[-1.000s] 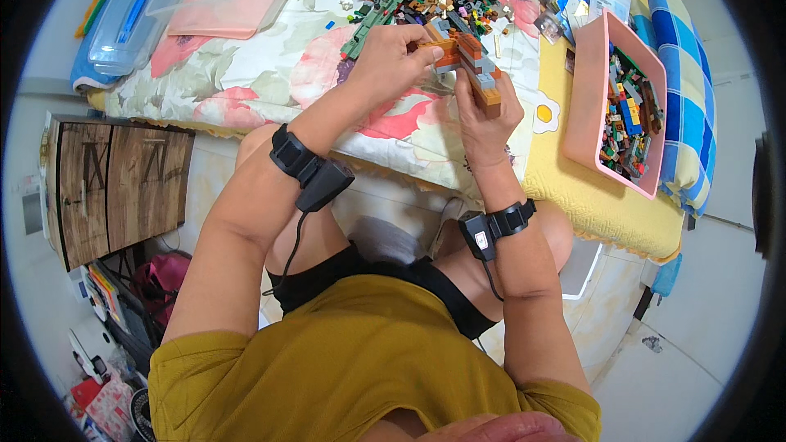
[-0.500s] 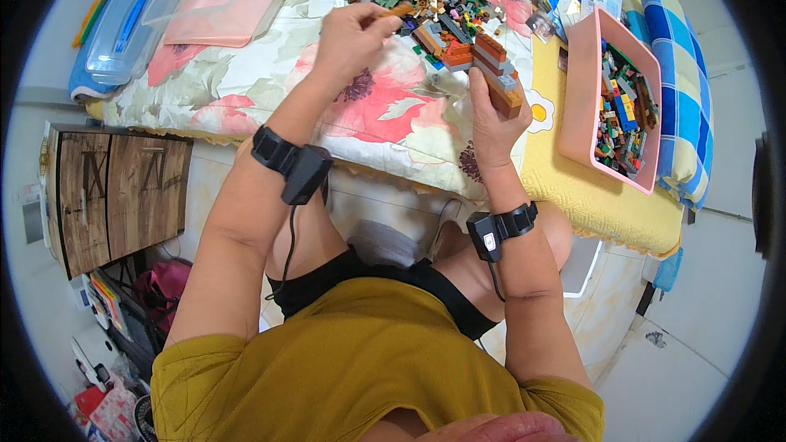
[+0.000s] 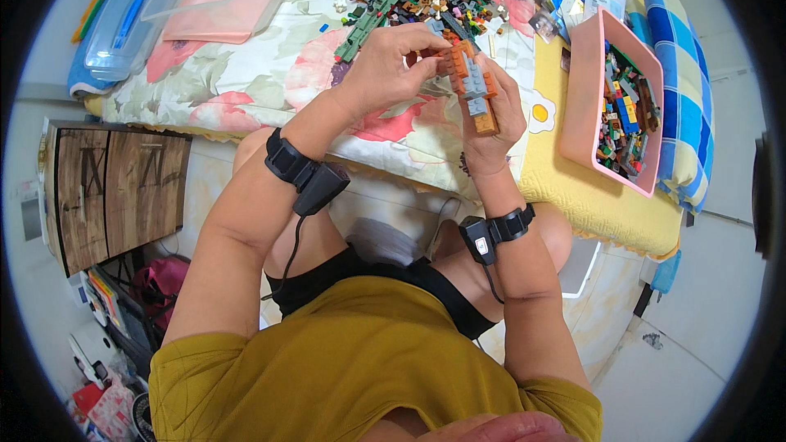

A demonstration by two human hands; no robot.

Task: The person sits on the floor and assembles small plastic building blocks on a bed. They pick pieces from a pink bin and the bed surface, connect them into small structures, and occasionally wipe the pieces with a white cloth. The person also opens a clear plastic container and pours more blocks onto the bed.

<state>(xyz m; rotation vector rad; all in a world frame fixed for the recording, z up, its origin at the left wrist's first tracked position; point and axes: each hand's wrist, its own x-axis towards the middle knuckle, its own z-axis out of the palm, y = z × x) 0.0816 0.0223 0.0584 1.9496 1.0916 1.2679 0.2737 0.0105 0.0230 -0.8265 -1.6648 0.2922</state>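
In my right hand [image 3: 495,119] is a long built block of toy bricks [image 3: 473,86], orange-brown and grey with studs facing up. Its fingers wrap around the right side and underside. My left hand [image 3: 389,65] reaches in from the left with thumb and forefinger pinched at the block's upper left edge. A small brown toy brick seems to sit between those fingertips, mostly hidden. Just beyond both hands lies a pile of loose toy bricks [image 3: 446,4] in many colours. A long green brick-built piece [image 3: 375,18] rests on the pile's left part, close to my left hand.
A pink bin [image 3: 580,82] of bricks stands at right, beside a blue checked pillow [image 3: 684,98]. Packets and cards [image 3: 573,0] lie at the back right. A clear box with a pink base [image 3: 209,24] and a blue-lidded box [image 3: 123,29] sit at far left on the flowered bedspread [image 3: 213,102].
My left hand has come right and nearer, from the pile to the brick block, bringing the brown brick. My right hand has turned the block so its studded top shows.
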